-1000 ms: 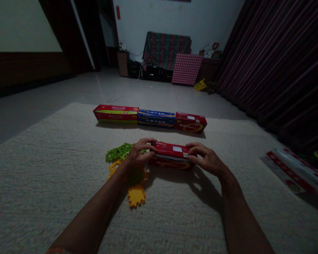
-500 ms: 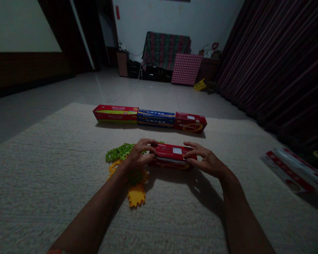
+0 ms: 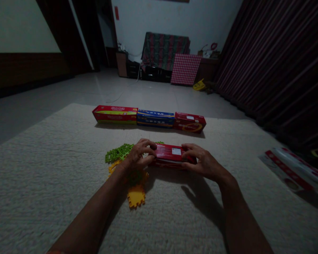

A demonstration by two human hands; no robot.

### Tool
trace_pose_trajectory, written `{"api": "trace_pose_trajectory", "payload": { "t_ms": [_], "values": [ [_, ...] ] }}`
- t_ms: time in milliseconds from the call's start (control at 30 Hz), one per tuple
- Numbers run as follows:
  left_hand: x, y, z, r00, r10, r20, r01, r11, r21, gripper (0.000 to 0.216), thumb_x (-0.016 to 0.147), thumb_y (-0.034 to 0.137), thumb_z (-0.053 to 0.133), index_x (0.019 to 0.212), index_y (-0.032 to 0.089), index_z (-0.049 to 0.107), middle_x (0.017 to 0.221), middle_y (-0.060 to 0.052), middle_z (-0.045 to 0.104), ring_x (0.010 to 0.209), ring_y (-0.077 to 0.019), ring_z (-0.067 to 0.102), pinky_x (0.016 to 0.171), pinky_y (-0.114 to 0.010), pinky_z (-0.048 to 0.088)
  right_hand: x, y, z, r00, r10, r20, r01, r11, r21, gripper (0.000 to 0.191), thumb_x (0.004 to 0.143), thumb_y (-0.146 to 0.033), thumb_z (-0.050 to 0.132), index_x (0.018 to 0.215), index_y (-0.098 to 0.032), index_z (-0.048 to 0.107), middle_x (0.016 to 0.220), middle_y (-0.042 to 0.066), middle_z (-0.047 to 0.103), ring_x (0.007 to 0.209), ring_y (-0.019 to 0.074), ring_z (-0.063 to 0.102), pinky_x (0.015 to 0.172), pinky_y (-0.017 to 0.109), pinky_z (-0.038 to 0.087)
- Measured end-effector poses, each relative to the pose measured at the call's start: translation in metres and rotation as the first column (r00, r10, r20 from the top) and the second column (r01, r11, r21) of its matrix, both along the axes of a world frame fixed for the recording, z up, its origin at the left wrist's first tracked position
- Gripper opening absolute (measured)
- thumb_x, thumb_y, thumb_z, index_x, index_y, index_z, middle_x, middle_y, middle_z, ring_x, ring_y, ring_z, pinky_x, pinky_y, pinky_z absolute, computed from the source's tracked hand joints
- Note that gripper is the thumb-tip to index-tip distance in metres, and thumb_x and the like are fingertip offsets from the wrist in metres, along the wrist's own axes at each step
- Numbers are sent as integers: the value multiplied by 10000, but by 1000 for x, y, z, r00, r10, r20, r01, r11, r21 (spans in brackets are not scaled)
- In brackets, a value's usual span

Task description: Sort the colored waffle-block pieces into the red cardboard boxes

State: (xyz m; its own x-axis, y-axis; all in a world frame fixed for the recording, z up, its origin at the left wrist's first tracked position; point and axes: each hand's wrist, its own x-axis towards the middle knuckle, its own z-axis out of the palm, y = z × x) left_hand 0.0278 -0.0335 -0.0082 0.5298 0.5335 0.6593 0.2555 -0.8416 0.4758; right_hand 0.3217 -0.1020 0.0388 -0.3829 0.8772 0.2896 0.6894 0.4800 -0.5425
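Both my hands grip a long red box (image 3: 169, 153) that lies on the pale carpet (image 3: 42, 169) in front of me. My left hand (image 3: 138, 157) is closed on its left end, thumb in front and fingers over the top. My right hand (image 3: 201, 162) is closed on its right end in the same way. Green puzzle tiles (image 3: 118, 152) and yellow puzzle tiles (image 3: 136, 196) lie just left of the box, under and beside my left wrist.
Farther off on the carpet lies a row of three boxes: a red-and-yellow box (image 3: 115, 114), a blue box (image 3: 155, 118) and a red box (image 3: 190, 122). Plastic-wrapped packs (image 3: 294, 170) lie at the right. A dark striped curtain (image 3: 281, 63) lines the right side; furniture stands at the far wall.
The red box has tilted so that its top faces me more, and my right hand has slid inward along its right end. My left hand has hardly moved.
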Motion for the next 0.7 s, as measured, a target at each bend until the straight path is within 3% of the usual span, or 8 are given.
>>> {"api": "trace_pose_trajectory", "payload": {
  "t_ms": [233,333,500,633,700],
  "values": [
    [3,-6,6,999,43,-10,-43,999,13,165,870,212,602,790,228,745,1014,-61,738,992,-221,641,868,-385,539,-6,-8,-3,988,-61,140,69,996,-51,258,726,-72,699,926,-228,649,1449,114,525,1412,323,425,1086,507,444],
    [2,-4,4,997,78,-6,-78,996,32,159,881,259,608,807,246,748,1027,-52,756,995,-232,668,849,-388,561,-11,-4,1,973,-74,217,90,994,-66,225,734,-88,692,901,-219,619,1277,123,617,1330,326,481,1041,479,458],
    [-4,3,-6,973,221,64,-223,974,28,141,882,338,639,842,261,750,1049,-52,759,995,-255,699,862,-417,580,-13,8,2,970,-40,241,67,992,-106,174,769,-197,716,894,-219,597,1139,85,633,1108,262,569,924,397,476],
    [-9,5,-13,951,274,143,-281,959,29,109,874,336,674,911,259,741,1069,-66,745,985,-268,704,883,-443,569,8,11,-2,985,17,172,-4,997,-77,178,782,-219,722,907,-226,594,1128,53,631,1034,209,573,870,324,470],
    [-10,5,-14,949,274,157,-281,959,23,109,877,340,675,909,255,736,1059,-74,740,954,-274,706,880,-457,561,30,7,0,988,-43,151,52,997,-55,177,778,-184,706,899,-224,584,1102,41,633,974,187,570,827,301,465]
  ]
}}
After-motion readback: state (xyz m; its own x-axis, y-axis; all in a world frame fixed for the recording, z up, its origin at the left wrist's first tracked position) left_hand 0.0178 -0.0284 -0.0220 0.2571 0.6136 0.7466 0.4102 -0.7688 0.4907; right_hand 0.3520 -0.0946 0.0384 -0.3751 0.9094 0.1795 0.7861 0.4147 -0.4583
